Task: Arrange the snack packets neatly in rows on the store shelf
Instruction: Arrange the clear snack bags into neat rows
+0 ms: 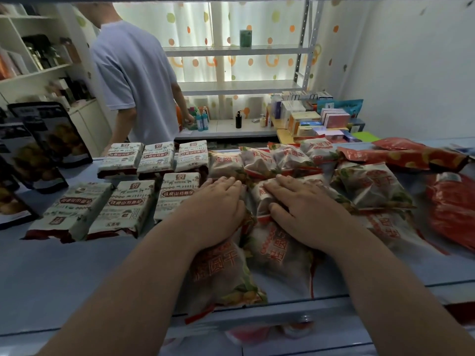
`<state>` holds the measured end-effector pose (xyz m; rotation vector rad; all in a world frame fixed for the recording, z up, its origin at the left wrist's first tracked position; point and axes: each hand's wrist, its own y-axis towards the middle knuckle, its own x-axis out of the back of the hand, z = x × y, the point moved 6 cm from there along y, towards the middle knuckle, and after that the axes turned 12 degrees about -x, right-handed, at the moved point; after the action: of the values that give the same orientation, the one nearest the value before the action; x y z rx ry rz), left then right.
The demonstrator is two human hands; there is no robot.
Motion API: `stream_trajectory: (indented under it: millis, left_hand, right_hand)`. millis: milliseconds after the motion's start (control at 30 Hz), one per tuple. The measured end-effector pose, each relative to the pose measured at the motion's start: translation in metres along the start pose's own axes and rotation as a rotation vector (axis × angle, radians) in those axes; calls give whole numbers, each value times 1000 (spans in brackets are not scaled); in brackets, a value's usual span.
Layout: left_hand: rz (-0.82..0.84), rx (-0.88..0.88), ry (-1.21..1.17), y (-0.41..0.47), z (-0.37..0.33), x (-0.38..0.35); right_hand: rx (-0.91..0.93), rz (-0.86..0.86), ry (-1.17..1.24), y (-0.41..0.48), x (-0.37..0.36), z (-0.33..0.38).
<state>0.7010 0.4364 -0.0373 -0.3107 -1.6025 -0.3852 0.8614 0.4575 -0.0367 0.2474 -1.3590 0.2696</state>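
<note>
Forearms reach over the blue shelf, where white packets lie in two tidy rows at left and translucent red-lettered packets overlap untidily at centre. Left hand and right hand press flat, fingers straight and together, on the two nearest — squaring them looks the step; next, nudge them parallel, back from the edge.

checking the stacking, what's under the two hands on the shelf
Each rests flat on a translucent, red-lettered snack packet: the left hand on the left packet, the right hand on the right packet. The packets' upper ends are covered, and anything beneath them is hidden.
</note>
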Motion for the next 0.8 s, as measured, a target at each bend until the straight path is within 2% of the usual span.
stream_trajectory:
  millis: [100,200,267,400,467,533,633,700,800]
  left_hand:
    - [121,5,27,0,-5,-7]
    - [152,18,45,1,-5,-10]
    - [84,1,4,4,-6,-4]
    - [-221,-40,-105,-15,-16,44]
    - [-250,1,-166,-39,-22,65]
    - [-149,85,-181,-70,-30,65]
    - [62,161,-153,-102,-50,36]
    - [146,185,-170,-110,-62,11]
    - [55,174,-147,-110,-72,0]
  right_hand:
    - [5,55,-42,1,-5,-1]
    - [3,78,-42,3,-8,-2]
    - [3,53,22,4,-6,-2]
    - [63,-129,247,-13,22,-6]
    - [109,-169,306,-30,35,-9]
    - [130,-134,254,-49,38,-12]
    - [114,19,132,-68,24,-14]
    - [104,106,122,-74,13,-14]
    - [115,109,148,-79,3,-9]
